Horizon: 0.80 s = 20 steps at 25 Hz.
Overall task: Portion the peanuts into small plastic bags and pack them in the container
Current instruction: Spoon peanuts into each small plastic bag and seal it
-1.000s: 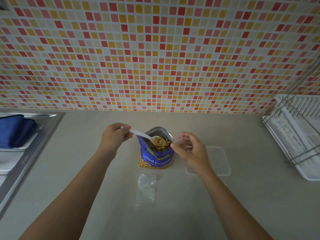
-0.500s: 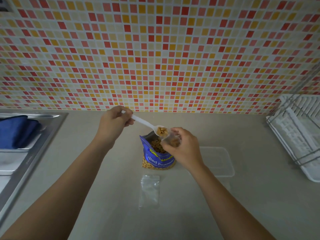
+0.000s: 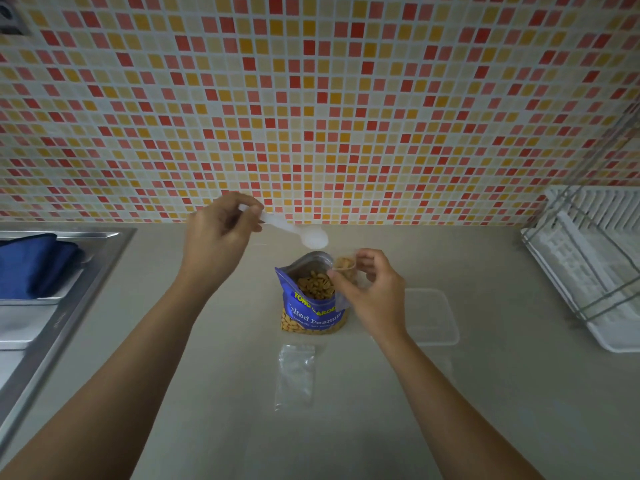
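We see the left hand [image 3: 221, 233] pinching a white plastic spoon [image 3: 294, 231] above the open blue peanut bag [image 3: 311, 299]. The right hand [image 3: 372, 289] grips a small plastic bag [image 3: 346, 266] holding peanuts, just right of it. The clear container [image 3: 433, 317] lies further right, a spare bag [image 3: 296, 375] nearer.

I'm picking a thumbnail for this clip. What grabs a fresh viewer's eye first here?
The red, orange and cream mosaic wall fills the upper half. Below it, mid-counter, stands the open blue peanut bag, with the left hand holding a white spoon above it and the right hand pinching a small plastic bag of peanuts beside its mouth.
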{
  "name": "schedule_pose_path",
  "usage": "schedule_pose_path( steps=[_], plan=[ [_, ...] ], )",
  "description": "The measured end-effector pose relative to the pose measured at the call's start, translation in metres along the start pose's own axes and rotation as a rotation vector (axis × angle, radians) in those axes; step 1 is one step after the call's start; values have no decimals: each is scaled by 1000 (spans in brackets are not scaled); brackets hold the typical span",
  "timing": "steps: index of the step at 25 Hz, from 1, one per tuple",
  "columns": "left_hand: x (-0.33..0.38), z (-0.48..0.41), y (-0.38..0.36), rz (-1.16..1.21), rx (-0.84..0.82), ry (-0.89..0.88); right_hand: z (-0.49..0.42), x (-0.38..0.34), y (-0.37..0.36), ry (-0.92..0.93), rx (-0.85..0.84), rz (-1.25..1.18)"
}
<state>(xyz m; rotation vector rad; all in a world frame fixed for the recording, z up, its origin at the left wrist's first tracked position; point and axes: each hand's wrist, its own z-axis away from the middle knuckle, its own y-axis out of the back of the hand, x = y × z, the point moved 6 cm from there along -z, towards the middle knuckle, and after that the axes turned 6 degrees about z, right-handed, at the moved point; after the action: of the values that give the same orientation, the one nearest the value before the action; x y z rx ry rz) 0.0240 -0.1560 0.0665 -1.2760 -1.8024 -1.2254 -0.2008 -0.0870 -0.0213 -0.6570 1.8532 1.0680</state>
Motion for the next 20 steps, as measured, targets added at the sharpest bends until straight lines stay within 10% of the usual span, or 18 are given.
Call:
schedule_pose_path(
  steps=[10, 16, 20],
  plan=[
    [-54, 48, -43, -313, -61, 192, 17, -3, 28, -10, 90, -60],
    [-25, 88, -96, 236, -490, 255, 11, -2, 24, -64, 20, -112],
    [-43, 101, -106, 454, -362, 415, 17, 9, 22, -122, -173, -229]
  ],
)
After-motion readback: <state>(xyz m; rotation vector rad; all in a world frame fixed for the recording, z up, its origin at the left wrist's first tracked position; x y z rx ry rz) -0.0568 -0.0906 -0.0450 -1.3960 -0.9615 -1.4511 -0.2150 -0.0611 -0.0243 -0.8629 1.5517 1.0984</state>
